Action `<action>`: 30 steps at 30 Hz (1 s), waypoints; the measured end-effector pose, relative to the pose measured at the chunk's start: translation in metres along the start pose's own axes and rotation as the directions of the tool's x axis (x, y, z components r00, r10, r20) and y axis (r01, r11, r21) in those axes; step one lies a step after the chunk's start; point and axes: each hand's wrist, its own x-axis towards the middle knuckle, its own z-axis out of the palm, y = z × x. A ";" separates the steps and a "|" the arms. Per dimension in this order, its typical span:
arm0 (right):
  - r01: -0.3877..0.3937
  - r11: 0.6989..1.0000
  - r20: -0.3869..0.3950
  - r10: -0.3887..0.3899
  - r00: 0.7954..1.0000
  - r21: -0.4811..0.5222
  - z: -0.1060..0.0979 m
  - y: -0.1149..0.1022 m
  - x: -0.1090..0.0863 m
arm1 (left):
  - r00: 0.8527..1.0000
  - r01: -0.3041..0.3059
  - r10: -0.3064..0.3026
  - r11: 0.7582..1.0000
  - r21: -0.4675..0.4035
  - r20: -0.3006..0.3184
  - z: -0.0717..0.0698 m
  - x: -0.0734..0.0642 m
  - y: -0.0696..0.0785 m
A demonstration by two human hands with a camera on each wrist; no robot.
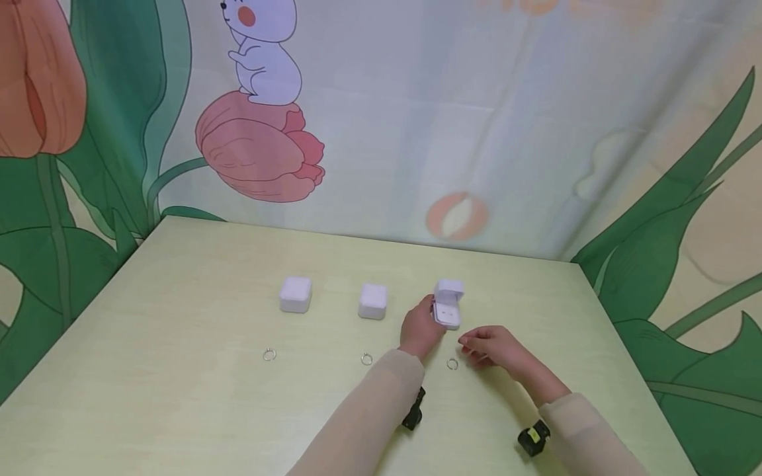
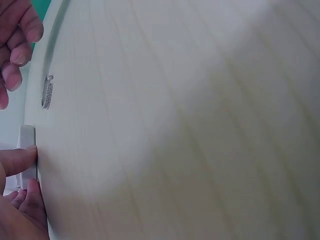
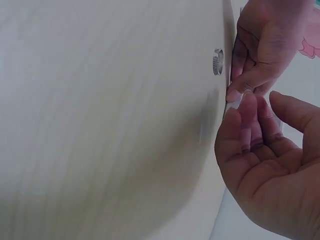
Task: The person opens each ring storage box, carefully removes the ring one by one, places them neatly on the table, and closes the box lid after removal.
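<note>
A small white ring box (image 1: 448,317) stands with its lid raised at the right of the table, its slotted insert showing. My left hand (image 1: 420,330) grips this box from its left side, and in the left wrist view the thumb and a finger press on the box edge (image 2: 27,136). Just right of the box hovers my right hand (image 1: 497,345), its fingers loosely bent with nothing between them. A silver ring (image 3: 217,63) with a sparkling band lies on the table in front of the box, close to the right fingertips.
Two closed white boxes (image 1: 296,295) (image 1: 373,302) stand in a row to the left. Before each lies another silver ring (image 1: 264,355) (image 1: 363,359) on the pale wooden table (image 1: 178,396). Behind the table's far edge hangs a printed curtain (image 1: 381,132).
</note>
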 end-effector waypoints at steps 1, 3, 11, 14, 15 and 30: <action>0.000 1.000 -0.003 0.000 1.000 -0.003 -0.001 -0.001 0.000 | 1.000 0.000 0.000 1.000 -0.002 0.002 0.000 0.000 0.000; 0.002 1.000 -0.013 -0.002 1.000 -0.005 -0.002 -0.003 0.000 | 1.000 0.004 -0.004 1.000 -0.006 0.007 -0.001 -0.001 0.001; 0.018 1.000 -0.036 -0.019 0.999 -0.015 -0.009 -0.011 0.000 | 1.000 0.003 -0.003 1.000 -0.004 0.004 0.000 -0.001 0.000; 0.027 1.000 -0.055 -0.028 0.998 -0.012 -0.011 -0.013 -0.001 | 1.000 0.004 -0.004 1.000 -0.009 0.001 0.000 -0.001 -0.001; 0.030 0.999 -0.064 -0.030 0.997 -0.010 -0.012 -0.014 -0.001 | 1.000 0.005 -0.005 1.000 -0.009 0.000 0.000 -0.001 -0.001; 0.068 0.998 -0.153 -0.067 0.986 0.004 -0.026 -0.033 0.002 | 1.000 0.018 -0.018 1.000 -0.018 0.007 0.002 0.001 -0.001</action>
